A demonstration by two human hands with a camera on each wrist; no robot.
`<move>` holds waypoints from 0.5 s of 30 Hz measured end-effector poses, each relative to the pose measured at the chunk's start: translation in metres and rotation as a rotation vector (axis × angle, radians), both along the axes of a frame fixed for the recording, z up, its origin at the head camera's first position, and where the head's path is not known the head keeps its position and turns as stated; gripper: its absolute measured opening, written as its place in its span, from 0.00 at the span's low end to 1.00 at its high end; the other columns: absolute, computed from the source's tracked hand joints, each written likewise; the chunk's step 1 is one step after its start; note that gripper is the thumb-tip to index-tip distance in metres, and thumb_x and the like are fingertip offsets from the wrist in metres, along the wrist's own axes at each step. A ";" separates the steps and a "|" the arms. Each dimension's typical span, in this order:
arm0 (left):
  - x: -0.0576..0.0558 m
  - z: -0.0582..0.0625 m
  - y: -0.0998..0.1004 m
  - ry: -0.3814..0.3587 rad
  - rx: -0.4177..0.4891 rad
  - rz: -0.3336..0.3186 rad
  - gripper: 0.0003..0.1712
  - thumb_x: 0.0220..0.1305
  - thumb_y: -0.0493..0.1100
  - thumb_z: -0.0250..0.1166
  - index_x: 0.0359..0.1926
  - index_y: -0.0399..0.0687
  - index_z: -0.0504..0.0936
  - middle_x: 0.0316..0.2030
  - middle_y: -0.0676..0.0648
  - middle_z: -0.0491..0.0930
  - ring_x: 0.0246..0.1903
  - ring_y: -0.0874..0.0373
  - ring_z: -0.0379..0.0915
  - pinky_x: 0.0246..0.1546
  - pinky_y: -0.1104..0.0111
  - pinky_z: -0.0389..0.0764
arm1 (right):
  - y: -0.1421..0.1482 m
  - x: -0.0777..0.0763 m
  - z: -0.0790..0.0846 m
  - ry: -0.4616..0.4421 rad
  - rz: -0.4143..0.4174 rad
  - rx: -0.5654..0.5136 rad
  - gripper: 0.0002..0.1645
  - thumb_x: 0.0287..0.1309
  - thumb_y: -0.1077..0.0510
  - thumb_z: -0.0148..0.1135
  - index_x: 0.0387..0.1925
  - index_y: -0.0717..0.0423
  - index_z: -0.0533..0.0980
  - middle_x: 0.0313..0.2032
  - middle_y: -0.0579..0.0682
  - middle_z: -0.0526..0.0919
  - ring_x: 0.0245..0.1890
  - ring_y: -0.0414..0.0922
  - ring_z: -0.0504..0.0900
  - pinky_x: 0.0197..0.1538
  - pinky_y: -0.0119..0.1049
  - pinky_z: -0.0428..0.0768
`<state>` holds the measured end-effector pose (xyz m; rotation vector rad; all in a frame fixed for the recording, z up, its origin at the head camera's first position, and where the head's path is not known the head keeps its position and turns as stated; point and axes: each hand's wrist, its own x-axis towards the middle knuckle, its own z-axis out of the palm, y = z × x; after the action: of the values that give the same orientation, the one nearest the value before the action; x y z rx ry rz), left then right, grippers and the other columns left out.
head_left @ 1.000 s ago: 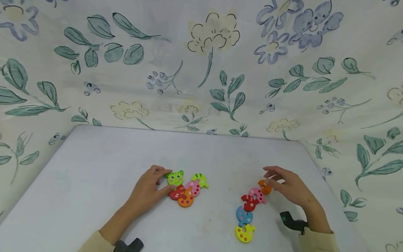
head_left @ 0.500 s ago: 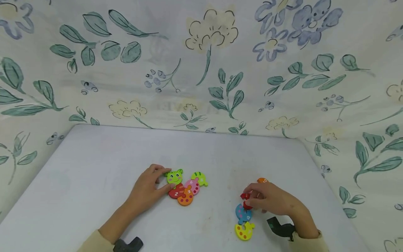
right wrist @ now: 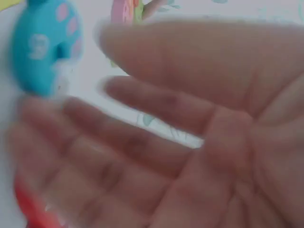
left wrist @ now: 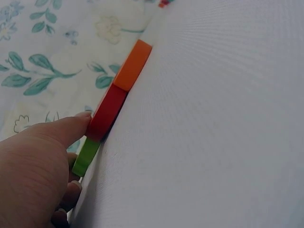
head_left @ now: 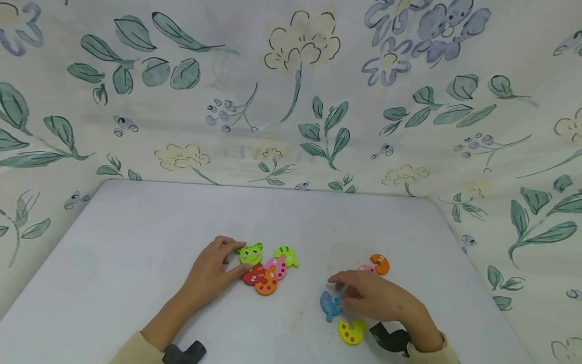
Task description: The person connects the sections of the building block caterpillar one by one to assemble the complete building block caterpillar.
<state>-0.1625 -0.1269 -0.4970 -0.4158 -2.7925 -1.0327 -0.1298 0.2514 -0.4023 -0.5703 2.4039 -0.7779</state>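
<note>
While my left hand [head_left: 212,271] pinches the green head piece [head_left: 250,254], its thumb also on the red 2 piece [head_left: 251,276], the rest of that chain lies flat on the surface [head_left: 182,217]: the orange 3 piece [head_left: 266,285], the pink 4 piece [head_left: 277,268] and the striped green piece [head_left: 285,257]. My right hand [head_left: 377,298] looks loose and unclenched at the edge of the blue piece [head_left: 328,306]; blur keeps me from judging how firm the contact is. With so slack a hold, I think the blue piece could spin or slip away if I pushed it off-centre. The yellow piece [head_left: 350,333] sits just below my right thumb, so a low sweep might drag it along. Near my fingers is a red piece [right wrist: 35,204], hidden from the head view, which I could knock unseen. Squeezing too hard on the left might twist the head joint apart.
</note>
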 end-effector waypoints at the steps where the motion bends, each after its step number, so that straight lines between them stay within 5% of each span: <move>1: 0.000 0.000 0.000 -0.003 0.001 0.000 0.32 0.60 0.53 0.79 0.63 0.50 0.83 0.53 0.50 0.76 0.39 0.60 0.68 0.40 0.62 0.74 | 0.000 0.000 0.000 0.023 0.000 -0.007 0.24 0.70 0.57 0.67 0.66 0.51 0.77 0.54 0.44 0.84 0.47 0.42 0.83 0.50 0.39 0.84; 5: 0.000 0.000 0.001 -0.003 0.002 -0.002 0.32 0.60 0.53 0.79 0.63 0.49 0.83 0.53 0.49 0.76 0.40 0.60 0.69 0.40 0.61 0.74 | 0.003 0.000 0.003 0.087 0.001 -0.013 0.24 0.72 0.59 0.65 0.67 0.53 0.76 0.58 0.46 0.83 0.51 0.43 0.83 0.54 0.42 0.83; 15: 0.000 0.001 0.001 -0.010 -0.009 0.002 0.32 0.60 0.53 0.79 0.63 0.49 0.83 0.54 0.48 0.76 0.40 0.59 0.70 0.41 0.60 0.75 | -0.011 0.007 -0.002 -0.014 -0.057 0.108 0.26 0.57 0.46 0.79 0.54 0.49 0.80 0.33 0.39 0.80 0.36 0.42 0.78 0.37 0.35 0.79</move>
<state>-0.1622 -0.1259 -0.4956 -0.4106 -2.8071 -1.0250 -0.1231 0.2405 -0.4047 -0.4536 2.4411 -0.6684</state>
